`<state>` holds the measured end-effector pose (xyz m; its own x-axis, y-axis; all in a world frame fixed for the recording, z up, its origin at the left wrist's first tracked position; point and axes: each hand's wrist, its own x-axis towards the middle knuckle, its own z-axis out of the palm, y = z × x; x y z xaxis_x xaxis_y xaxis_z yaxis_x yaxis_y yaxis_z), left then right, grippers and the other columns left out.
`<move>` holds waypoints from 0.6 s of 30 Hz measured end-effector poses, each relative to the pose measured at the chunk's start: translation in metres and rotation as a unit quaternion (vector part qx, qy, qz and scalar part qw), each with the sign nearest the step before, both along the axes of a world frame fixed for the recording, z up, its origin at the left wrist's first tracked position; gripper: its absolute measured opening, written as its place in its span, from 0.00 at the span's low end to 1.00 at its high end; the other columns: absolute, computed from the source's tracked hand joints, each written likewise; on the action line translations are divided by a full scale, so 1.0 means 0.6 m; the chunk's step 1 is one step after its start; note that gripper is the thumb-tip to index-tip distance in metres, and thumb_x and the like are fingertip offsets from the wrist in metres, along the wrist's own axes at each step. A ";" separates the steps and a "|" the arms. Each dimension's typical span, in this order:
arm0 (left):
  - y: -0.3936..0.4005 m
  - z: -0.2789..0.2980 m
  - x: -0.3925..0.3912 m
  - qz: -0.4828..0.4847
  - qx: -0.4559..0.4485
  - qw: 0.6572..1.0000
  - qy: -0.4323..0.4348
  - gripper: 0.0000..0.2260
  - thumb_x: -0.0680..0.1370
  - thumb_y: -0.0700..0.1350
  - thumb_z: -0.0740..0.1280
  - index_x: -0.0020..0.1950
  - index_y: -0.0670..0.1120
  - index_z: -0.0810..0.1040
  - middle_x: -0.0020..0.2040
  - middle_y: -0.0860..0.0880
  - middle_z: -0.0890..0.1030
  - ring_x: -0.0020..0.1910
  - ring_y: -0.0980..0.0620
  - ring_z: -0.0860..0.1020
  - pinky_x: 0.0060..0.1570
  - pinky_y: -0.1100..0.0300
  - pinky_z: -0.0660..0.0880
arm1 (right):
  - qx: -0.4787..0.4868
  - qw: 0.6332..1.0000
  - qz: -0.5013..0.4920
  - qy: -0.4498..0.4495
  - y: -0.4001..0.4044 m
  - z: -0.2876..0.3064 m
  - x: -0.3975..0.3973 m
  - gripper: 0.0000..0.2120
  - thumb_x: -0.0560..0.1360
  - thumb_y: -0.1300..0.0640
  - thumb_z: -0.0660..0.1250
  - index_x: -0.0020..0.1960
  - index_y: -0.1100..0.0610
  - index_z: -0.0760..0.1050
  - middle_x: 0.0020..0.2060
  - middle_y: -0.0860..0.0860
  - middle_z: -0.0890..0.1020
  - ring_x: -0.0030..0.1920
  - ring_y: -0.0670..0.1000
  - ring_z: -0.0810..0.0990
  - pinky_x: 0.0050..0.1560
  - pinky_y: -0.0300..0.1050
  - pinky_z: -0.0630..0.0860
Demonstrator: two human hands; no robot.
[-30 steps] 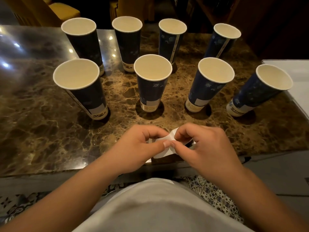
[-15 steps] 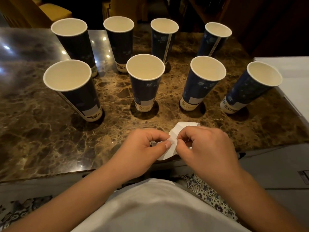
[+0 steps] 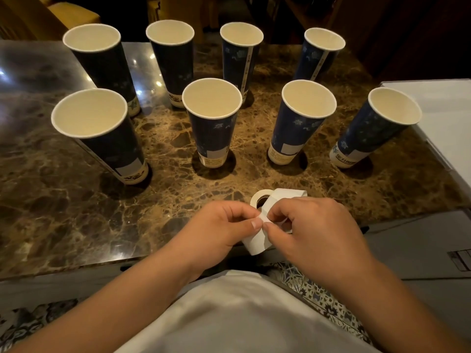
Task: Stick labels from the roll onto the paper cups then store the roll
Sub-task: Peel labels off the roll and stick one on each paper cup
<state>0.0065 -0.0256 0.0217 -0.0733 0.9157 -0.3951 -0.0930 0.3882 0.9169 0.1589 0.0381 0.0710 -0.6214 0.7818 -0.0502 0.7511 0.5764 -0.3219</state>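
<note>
Eight tall dark-blue paper cups with cream insides stood upright in two rows of four on the brown marble table (image 3: 63,212). Taking the near-row second cup (image 3: 212,123) as the landmark: one cup (image 3: 98,133) stood to its left, two more (image 3: 300,121) (image 3: 374,126) to its right, and the far row (image 3: 102,67) (image 3: 172,62) (image 3: 240,59) (image 3: 319,54) stood behind it. Pale rectangular patches showed low on the near-row cups.

The white roll of paper labels (image 3: 260,200) was in front of the landmark cup and slightly right, near the table's front edge, its loose strip (image 3: 254,242) curling down between the hands. The left hand (image 3: 216,233) had thumb and forefinger pressed together on the strip's edge, the other fingers curled. The right hand (image 3: 308,228) pinched the same strip from the opposite side, its fingertips meeting the left hand's, with the roll partly hidden behind its knuckles.

A white flat surface (image 3: 443,110) lay well to the right of the landmark cup, beside the table
</note>
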 end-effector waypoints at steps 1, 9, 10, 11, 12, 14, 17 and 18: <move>0.000 0.001 0.001 -0.002 0.004 1.000 0.008 0.06 0.78 0.38 0.67 0.49 0.41 0.85 0.48 0.44 0.86 0.48 0.49 0.83 0.55 0.56 0.78 | 0.002 1.000 0.000 -0.003 -0.001 0.002 0.001 0.11 0.74 0.42 0.65 0.45 0.47 0.81 0.37 0.44 0.83 0.38 0.45 0.80 0.40 0.48 0.79; -0.002 0.009 0.012 -0.036 0.054 0.992 0.106 0.09 0.79 0.38 0.66 0.51 0.46 0.86 0.47 0.47 0.87 0.51 0.44 0.82 0.55 0.50 0.77 | 0.028 0.999 0.015 0.006 -0.003 0.002 0.009 0.11 0.75 0.44 0.65 0.42 0.49 0.82 0.34 0.47 0.82 0.35 0.47 0.79 0.37 0.47 0.77; -0.002 0.008 0.014 -0.033 0.055 0.992 0.110 0.09 0.79 0.39 0.66 0.51 0.46 0.86 0.47 0.46 0.87 0.50 0.42 0.82 0.54 0.48 0.77 | 0.034 0.999 0.015 0.008 -0.004 -0.001 0.010 0.11 0.75 0.45 0.65 0.41 0.49 0.82 0.32 0.47 0.82 0.34 0.48 0.78 0.36 0.47 0.77; -0.002 0.007 0.017 -0.027 0.056 0.992 0.112 0.09 0.79 0.38 0.66 0.51 0.46 0.87 0.46 0.46 0.87 0.49 0.43 0.82 0.53 0.48 0.77 | 0.038 0.999 0.013 0.009 -0.005 -0.005 0.010 0.11 0.75 0.46 0.66 0.40 0.50 0.82 0.32 0.47 0.82 0.33 0.48 0.78 0.35 0.47 0.76; -0.002 0.007 0.019 -0.019 0.058 0.992 0.115 0.09 0.79 0.38 0.67 0.50 0.45 0.87 0.46 0.47 0.87 0.49 0.45 0.82 0.53 0.50 0.78 | 0.040 0.999 0.010 0.013 -0.005 -0.009 0.011 0.11 0.74 0.46 0.66 0.39 0.50 0.82 0.31 0.47 0.81 0.32 0.48 0.78 0.34 0.47 0.77; -0.002 0.007 0.022 -0.011 0.059 0.992 0.113 0.08 0.78 0.38 0.67 0.50 0.44 0.86 0.46 0.49 0.87 0.48 0.50 0.83 0.52 0.57 0.79 | 0.050 0.998 0.006 0.025 -0.005 -0.015 0.013 0.11 0.73 0.47 0.66 0.38 0.50 0.82 0.29 0.47 0.81 0.30 0.48 0.78 0.33 0.47 0.77; -0.003 0.007 0.026 -0.009 0.065 0.992 0.103 0.08 0.78 0.39 0.67 0.51 0.44 0.86 0.46 0.50 0.87 0.48 0.53 0.83 0.51 0.62 0.79 | 0.067 0.997 0.001 0.042 -0.004 -0.022 0.017 0.12 0.72 0.47 0.64 0.35 0.50 0.81 0.28 0.47 0.80 0.28 0.49 0.77 0.29 0.48 0.77; -0.003 0.008 0.027 -0.007 0.067 0.993 0.100 0.08 0.78 0.40 0.68 0.51 0.45 0.86 0.46 0.50 0.87 0.48 0.54 0.83 0.51 0.62 0.79 | 0.072 0.996 -0.002 0.047 -0.004 -0.023 0.018 0.12 0.71 0.48 0.64 0.35 0.50 0.81 0.27 0.46 0.80 0.28 0.48 0.77 0.29 0.48 0.76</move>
<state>0.0226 -0.0271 0.0262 -0.1255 0.9605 -0.2483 0.1000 0.2612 0.9601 0.1698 0.0360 0.0572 -0.6154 0.7789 0.1211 0.7233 0.6190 -0.3061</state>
